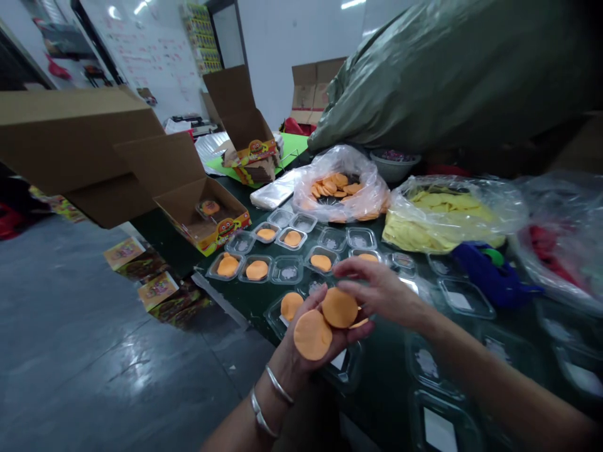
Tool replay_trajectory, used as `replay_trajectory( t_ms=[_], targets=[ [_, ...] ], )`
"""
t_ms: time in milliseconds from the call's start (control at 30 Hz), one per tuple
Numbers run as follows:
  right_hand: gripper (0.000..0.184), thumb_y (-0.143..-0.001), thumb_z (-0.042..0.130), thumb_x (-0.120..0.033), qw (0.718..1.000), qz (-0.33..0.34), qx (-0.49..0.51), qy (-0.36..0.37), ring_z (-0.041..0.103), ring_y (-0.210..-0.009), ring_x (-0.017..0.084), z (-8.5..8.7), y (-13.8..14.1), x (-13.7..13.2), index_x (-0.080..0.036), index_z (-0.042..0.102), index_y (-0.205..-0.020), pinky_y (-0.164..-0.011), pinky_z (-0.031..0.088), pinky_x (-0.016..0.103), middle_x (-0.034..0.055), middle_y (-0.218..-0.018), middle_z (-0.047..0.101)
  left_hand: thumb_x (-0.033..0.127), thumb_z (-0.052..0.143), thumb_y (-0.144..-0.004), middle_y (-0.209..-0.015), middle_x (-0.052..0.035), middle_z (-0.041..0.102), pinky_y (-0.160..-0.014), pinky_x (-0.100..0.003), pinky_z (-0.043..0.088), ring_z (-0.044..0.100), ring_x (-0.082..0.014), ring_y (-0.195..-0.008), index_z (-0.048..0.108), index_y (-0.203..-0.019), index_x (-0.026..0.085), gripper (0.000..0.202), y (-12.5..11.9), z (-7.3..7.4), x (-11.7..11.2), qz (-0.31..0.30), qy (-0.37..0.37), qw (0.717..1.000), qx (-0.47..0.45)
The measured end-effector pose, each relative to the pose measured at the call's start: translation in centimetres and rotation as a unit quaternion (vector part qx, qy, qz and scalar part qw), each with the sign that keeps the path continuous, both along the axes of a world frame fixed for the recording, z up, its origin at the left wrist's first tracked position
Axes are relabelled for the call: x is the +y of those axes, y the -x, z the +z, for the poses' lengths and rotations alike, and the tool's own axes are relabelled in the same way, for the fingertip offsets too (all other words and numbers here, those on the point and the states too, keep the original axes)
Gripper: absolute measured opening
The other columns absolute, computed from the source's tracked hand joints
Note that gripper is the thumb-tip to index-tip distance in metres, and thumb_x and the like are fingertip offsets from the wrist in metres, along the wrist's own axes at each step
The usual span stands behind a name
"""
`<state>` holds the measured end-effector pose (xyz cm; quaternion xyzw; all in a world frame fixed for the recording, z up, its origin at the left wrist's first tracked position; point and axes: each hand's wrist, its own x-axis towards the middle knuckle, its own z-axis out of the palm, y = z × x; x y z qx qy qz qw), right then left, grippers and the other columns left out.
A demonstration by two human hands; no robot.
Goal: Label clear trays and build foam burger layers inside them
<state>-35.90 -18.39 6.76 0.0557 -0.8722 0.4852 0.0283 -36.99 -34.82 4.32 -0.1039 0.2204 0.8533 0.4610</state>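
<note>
My left hand [301, 339], palm up with two metal bangles on the wrist, carries flat orange discs. One orange disc [313, 335] lies nearest the wrist, and another orange disc [340, 307] sits toward the fingers. More orange edges show under the fingers, partly hidden. Just above the far disc is my right hand [370, 285], its fingers stretched out and apart; whether it touches the disc I cannot tell. Around both hands stand small clear plastic boxes; several hold an orange disc, such as the clear box [269, 270], while another clear box [296, 271] holds none.
Behind the boxes sit a plastic bag of orange discs [377, 204] and a bag of yellow pieces [414, 235]. A blue tape dispenser [490, 276] is at right, beside a bag of red pieces [556, 251]. An open printed carton [186, 210] stands left; a big green sack [452, 81] looms behind.
</note>
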Motion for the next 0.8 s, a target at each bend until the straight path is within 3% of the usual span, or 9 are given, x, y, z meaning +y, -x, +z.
replay_trajectory(
  t_ms=[33, 100, 200, 300, 433, 600, 700, 800],
  targets=[
    [0.014, -0.084, 0.053, -0.026, 0.999, -0.021, 0.023, -0.041, 0.063, -0.08, 0.018, -0.4, -0.1, 0.6, -0.021, 0.064, -0.092, -0.066, 0.048, 0.028, 0.0018, -0.089, 0.068, 0.036, 0.05, -0.089, -0.102, -0.0163, 0.068, -0.088, -0.045, 0.049, 0.064, -0.0294, -0.1, 0.058, -0.115, 0.008, 0.039, 0.2, 0.0, -0.3, 0.001, -0.002, 1.0, -0.001],
    [0.013, -0.085, 0.052, -0.021, 0.981, -0.015, 0.019, -0.194, 0.063, -0.078, 0.019, -1.3, -0.4, 1.2, -0.019, 0.065, -0.083, -0.068, 0.045, 0.03, 0.0038, -0.083, 0.068, 0.03, 0.051, -0.089, -0.108, -0.0178, 0.066, -0.089, -0.044, 0.049, 0.064, -0.0301, -0.102, 0.054, -0.121, 0.007, 0.04, 0.6, -0.1, -1.0, 0.015, -0.001, 1.0, -0.008],
    [0.013, -0.083, 0.056, -0.016, 0.901, 0.043, -0.051, -0.428, 0.063, -0.081, 0.026, -3.1, -1.0, 0.5, -0.017, 0.068, -0.079, -0.07, 0.042, 0.036, 0.0095, -0.082, 0.07, 0.025, 0.053, -0.087, -0.105, -0.0174, 0.066, -0.086, -0.043, 0.051, 0.065, -0.0289, -0.097, 0.052, -0.121, 0.008, 0.038, 1.0, -0.7, -1.9, 0.05, 0.023, 0.998, -0.014],
    [0.015, -0.084, 0.054, -0.013, 0.859, 0.039, -0.065, -0.506, 0.062, -0.087, 0.031, -4.3, -1.1, -1.0, -0.014, 0.068, -0.088, -0.072, 0.039, 0.04, 0.014, -0.089, 0.071, 0.023, 0.053, -0.087, -0.102, -0.0164, 0.067, -0.082, -0.039, 0.053, 0.066, -0.027, -0.093, 0.055, -0.116, 0.008, 0.033, 1.2, -1.5, -2.3, 0.058, 0.032, 0.998, -0.025],
    [0.01, -0.08, 0.059, -0.016, 0.864, 0.034, -0.104, -0.491, 0.062, -0.087, 0.029, -5.2, -0.1, -1.4, -0.015, 0.066, -0.086, -0.068, 0.036, 0.036, 0.0126, -0.089, 0.07, 0.021, 0.052, -0.087, -0.101, -0.0159, 0.067, -0.077, -0.036, 0.054, 0.066, -0.0254, -0.09, 0.058, -0.11, 0.009, 0.027, 1.4, -2.1, -2.3, 0.078, 0.028, 0.996, -0.036],
    [0.007, -0.074, 0.063, -0.016, 0.902, -0.004, -0.103, -0.419, 0.057, -0.082, 0.023, -5.4, -0.1, 0.8, -0.019, 0.057, -0.074, -0.062, 0.032, 0.029, 0.0062, -0.085, 0.064, 0.019, 0.047, -0.088, -0.098, -0.015, 0.068, -0.072, -0.034, 0.056, 0.067, -0.0239, -0.087, 0.061, -0.103, 0.01, 0.022, 2.2, -2.2, -2.9, 0.094, 0.034, 0.994, -0.045],
    [0.009, -0.08, 0.055, -0.016, 0.944, -0.055, -0.081, -0.314, 0.052, -0.066, 0.016, -4.2, -1.8, 1.6, -0.021, 0.049, -0.076, -0.055, 0.03, 0.026, 0.0004, -0.073, 0.059, 0.018, 0.046, -0.088, -0.098, -0.0159, 0.068, -0.07, -0.035, 0.057, 0.068, -0.0242, -0.085, 0.063, -0.1, 0.01, 0.022, 2.4, -2.1, -4.2, 0.13, 0.045, 0.99, -0.034],
    [0.009, -0.084, 0.054, -0.023, 0.983, -0.045, -0.083, -0.158, 0.05, -0.06, 0.013, -3.0, -3.6, 0.6, -0.022, 0.047, -0.079, -0.053, 0.035, 0.024, -0.0036, -0.068, 0.055, 0.017, 0.045, -0.087, -0.099, -0.0165, 0.068, -0.07, -0.036, 0.058, 0.068, -0.0252, -0.086, 0.063, -0.101, 0.01, 0.024, 2.1, -2.1, -6.5, 0.184, 0.066, 0.98, -0.026]
  ],
)
